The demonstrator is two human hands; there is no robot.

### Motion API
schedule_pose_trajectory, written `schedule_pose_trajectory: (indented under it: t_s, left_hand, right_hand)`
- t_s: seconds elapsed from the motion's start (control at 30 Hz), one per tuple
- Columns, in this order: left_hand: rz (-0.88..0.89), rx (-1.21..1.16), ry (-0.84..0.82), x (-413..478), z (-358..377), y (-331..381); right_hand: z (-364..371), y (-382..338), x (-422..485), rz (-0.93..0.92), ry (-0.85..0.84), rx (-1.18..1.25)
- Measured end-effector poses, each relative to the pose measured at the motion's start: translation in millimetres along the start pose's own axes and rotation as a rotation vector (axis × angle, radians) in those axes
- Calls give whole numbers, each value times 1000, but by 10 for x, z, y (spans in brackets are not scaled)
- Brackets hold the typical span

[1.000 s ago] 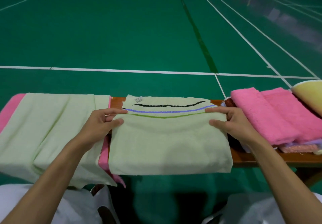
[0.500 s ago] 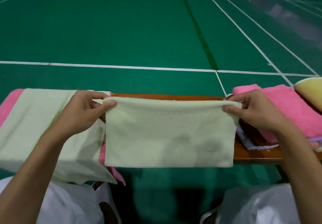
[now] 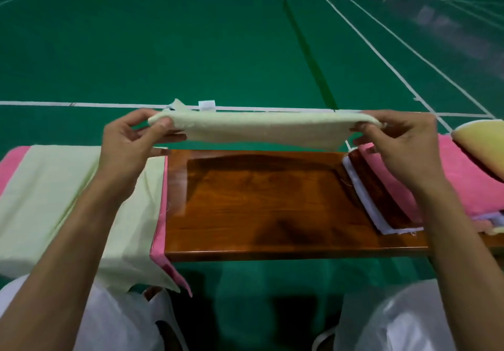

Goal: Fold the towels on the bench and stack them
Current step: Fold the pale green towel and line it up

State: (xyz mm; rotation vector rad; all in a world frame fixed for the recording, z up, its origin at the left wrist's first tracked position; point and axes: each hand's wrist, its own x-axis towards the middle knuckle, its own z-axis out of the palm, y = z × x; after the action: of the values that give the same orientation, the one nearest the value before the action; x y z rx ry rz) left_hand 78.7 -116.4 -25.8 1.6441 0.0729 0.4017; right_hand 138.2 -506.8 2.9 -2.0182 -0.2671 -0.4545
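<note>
Left hand: my left hand [image 3: 128, 143] pinches the left end of the folded pale green towel [image 3: 261, 131], thumb on top, fingers curled underneath.
Right hand: my right hand [image 3: 401, 146] has the other end in the same pinch, thumb over, fingers under.
Folded towel: up in the air, stretched level between both hands. It hangs over the far side of the table [image 3: 259, 203], clear of the wood and sagging a touch in the middle.
Label: a small white label [image 3: 206, 105] pokes up from the towel's far edge.
Table: glossy brown wood, with the towel's shadow lying across it.
Left side: a spread pale green towel [image 3: 54, 200] covers that end and drapes over the near edge toward my lap. A pink cloth [image 3: 159, 214] peeks out beneath it.
Right side: a folded pink towel [image 3: 469, 184] sits on a dark brown layer [image 3: 381, 195] and a white cloth [image 3: 362, 187]. How many pieces are in that stack, I can't quite make out.
Far right: something yellow [image 3: 482, 143], folded or padded, rests on the pink towel.
Beyond: green court floor [image 3: 191, 37] with white lines.
</note>
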Motion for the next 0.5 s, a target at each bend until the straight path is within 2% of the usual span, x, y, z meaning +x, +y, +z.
schedule_pose_trajectory:
  t_s: [0.1,0.2,0.3,0.37,0.4,0.47,0.5]
  left_hand:
    - [-21,50,-97,-83,-180,-50]
    - [-181,296,-325,-193,-282,-130]
    - [-402,557,-600,-312,-214,-189]
    - [-473,627,-603,-348,-160,-195]
    - [-470,664,-568,-353,-155,-188]
    - [-411,780,-491,-340,-166,-175]
    - [-376,846,-448,-332,-169,-169]
  right_hand:
    - [-145,55,-72,70,-164,-101]
    - [-154,237,-136,46,-406,-485]
    - [-82,310,-242,207,-809,-701]
    - [-93,282,-286,423,-1059,-706]
    - [-113,250,-293,516,-1110,-711]
    - [-141,210,-263,595,-1087,-745]
    - [-142,202,-245,573,-1040,-765]
